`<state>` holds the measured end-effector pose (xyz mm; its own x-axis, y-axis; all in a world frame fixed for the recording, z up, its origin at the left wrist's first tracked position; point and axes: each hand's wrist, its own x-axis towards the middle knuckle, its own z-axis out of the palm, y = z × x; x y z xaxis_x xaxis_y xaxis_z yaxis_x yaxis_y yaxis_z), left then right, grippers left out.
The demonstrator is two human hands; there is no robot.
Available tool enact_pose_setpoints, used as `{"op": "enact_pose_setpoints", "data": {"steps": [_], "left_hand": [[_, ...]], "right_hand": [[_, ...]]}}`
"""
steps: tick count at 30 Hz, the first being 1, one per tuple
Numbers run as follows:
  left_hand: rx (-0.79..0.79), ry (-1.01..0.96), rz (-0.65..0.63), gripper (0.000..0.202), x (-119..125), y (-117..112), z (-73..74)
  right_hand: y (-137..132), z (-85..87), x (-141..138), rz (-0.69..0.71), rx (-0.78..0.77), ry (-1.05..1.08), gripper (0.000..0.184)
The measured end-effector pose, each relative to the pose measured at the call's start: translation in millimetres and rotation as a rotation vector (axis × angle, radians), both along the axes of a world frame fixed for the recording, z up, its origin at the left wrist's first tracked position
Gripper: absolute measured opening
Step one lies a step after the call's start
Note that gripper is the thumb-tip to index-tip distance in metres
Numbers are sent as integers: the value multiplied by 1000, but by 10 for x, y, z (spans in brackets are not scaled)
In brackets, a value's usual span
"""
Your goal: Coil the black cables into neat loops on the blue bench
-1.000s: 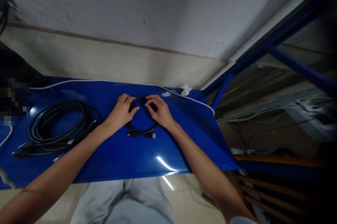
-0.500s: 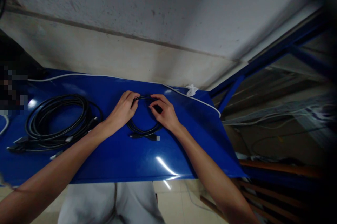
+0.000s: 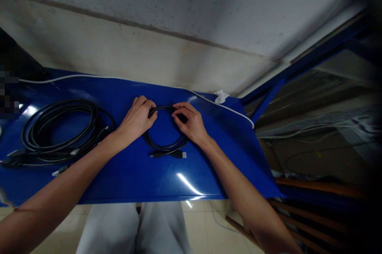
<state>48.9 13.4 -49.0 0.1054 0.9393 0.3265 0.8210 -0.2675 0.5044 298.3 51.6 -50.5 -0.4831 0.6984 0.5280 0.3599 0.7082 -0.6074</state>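
Note:
A small coil of black cable (image 3: 165, 145) lies on the blue table (image 3: 134, 174), its two plugs crossing at the near side. My left hand (image 3: 136, 120) pinches the far left part of the coil, fingers curled round it. My right hand (image 3: 191, 123) grips the far right part of the same coil, fingers closed on it and on a small dark piece I cannot make out. Both hands rest on the table top.
A bigger bundle of black cables (image 3: 56, 132) lies at the left. A white cord (image 3: 89, 77) runs along the table's far edge to a white knot (image 3: 221, 96). Behind is a pale wall; to the right a blue metal frame (image 3: 268, 97) and loose wires.
Both hands have stayed on the small coil, their fingers shifting slightly on its far part. The view has tilted a little, so the table sits differently in the picture.

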Motion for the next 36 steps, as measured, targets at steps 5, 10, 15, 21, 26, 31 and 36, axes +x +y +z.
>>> {"op": "enact_pose_setpoints", "data": {"steps": [5, 10, 15, 21, 26, 31, 36], "left_hand": [[-14, 25, 4, 13, -1, -5, 28], [-35, -6, -12, 12, 19, 9, 26], [21, -37, -9, 18, 48, 9, 48], [88, -84, -19, 19, 78, -21, 175], [65, -104, -56, 9, 78, -31, 249], [30, -89, -81, 45, 86, -32, 272], [-12, -134, -117, 48, 50, -12, 247]], "right_hand": [[-21, 24, 16, 51, 7, -21, 8], [-45, 58, 21, 27, 9, 41, 10], [-55, 85, 20, 23, -58, 46, 12], [-26, 51, 13, -5, -60, 52, 7], [6, 11, 11, -3, 15, 78, 10], [6, 4, 6, 9, 65, 85, 10], [-31, 5, -19, 34, -2, 47, 15]]}}
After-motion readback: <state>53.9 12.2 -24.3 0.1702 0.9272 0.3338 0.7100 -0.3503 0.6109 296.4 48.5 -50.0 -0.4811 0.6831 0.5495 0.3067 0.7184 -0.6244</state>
